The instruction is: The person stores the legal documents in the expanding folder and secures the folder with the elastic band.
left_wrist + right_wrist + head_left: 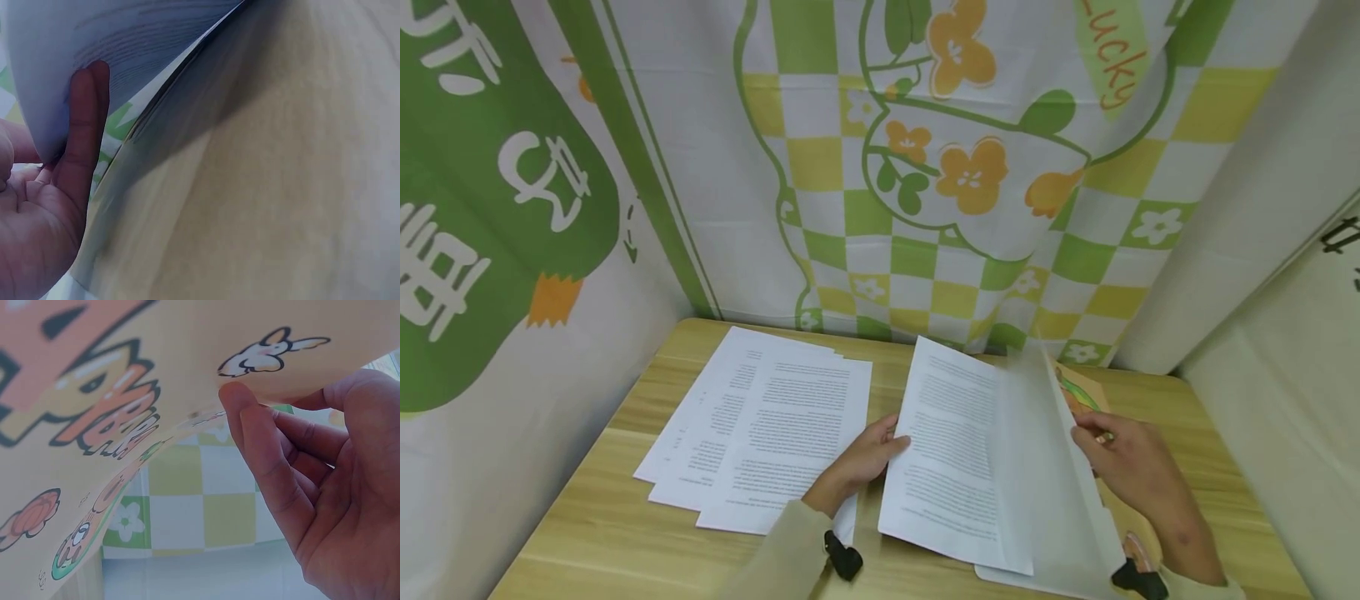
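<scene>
My left hand (867, 452) pinches the left edge of a printed sheet (943, 454), thumb on the printed face. In the left wrist view, fingers (86, 125) lie against the sheet's raised underside. The sheet's right part lies within a translucent file folder (1052, 500), whose cover stands lifted. My right hand (1131, 462) pinches that cover's right edge between thumb and fingers. The cover's outer side (181, 356) is peach with cartoon drawings and large lettering, seen in the right wrist view. Whether more sheets lie inside the folder I cannot tell.
Several overlapping printed sheets (797, 442) lie fanned on the left of the wooden table (602, 475). A patterned green and yellow cloth (880, 242) hangs behind the table's back edge, with white cloth walls on both sides. Black devices (842, 557) sit on both wrists.
</scene>
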A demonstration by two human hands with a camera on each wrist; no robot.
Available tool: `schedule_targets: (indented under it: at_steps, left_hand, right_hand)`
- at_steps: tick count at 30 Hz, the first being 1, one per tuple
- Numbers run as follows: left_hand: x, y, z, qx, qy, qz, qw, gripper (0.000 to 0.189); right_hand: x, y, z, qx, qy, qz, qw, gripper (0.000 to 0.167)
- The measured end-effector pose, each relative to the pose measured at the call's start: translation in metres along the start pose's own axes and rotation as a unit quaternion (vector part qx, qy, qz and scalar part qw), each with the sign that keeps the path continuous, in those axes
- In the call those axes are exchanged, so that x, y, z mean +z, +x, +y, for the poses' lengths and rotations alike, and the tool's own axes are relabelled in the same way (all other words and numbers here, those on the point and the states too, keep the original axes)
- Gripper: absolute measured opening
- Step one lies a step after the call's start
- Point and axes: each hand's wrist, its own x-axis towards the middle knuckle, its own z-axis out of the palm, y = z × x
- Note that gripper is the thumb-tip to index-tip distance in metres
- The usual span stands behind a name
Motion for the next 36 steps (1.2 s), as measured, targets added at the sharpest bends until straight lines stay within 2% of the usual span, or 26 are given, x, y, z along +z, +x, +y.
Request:
schedule_targets:
  at_steps: [4, 11, 17, 23, 28, 36]
  left_hand:
    - [0.0, 0.004, 0.0, 0.001, -0.019, 0.0, 0.9998, 0.046]
    - [-0.004, 0.011, 0.001, -0.005, -0.041, 0.02, 0.9989, 0.049]
    - [0.006, 0.013, -0.003, -0.008, -0.06, 0.028, 0.9978, 0.048]
    - [0.015, 0.015, -0.006, -0.006, -0.065, 0.011, 0.9978, 0.047]
    - [0.023, 0.018, -0.008, -0.022, -0.046, 0.016, 0.9986, 0.048]
    - [0.035, 0.022, -0.008, -0.014, -0.006, 0.004, 0.9999, 0.047]
  right_hand:
    - [-0.001, -0.001, -0.001, 0.003, -0.001, -0.003, 1.0, 0.03]
    - [-0.001, -0.001, -0.001, 0.004, -0.001, -0.003, 1.0, 0.031]
    - [0.0, 0.0, -0.001, 0.01, 0.002, -0.008, 0.9999, 0.036]
    - [0.002, 0.0, 0.0, 0.003, -0.001, -0.006, 1.0, 0.035]
    - [0.003, 0.001, 0.0, -0.005, -0.001, -0.002, 1.0, 0.033]
    - [0.005, 0.002, -0.004, -0.001, 0.008, -0.004, 1.0, 0.033]
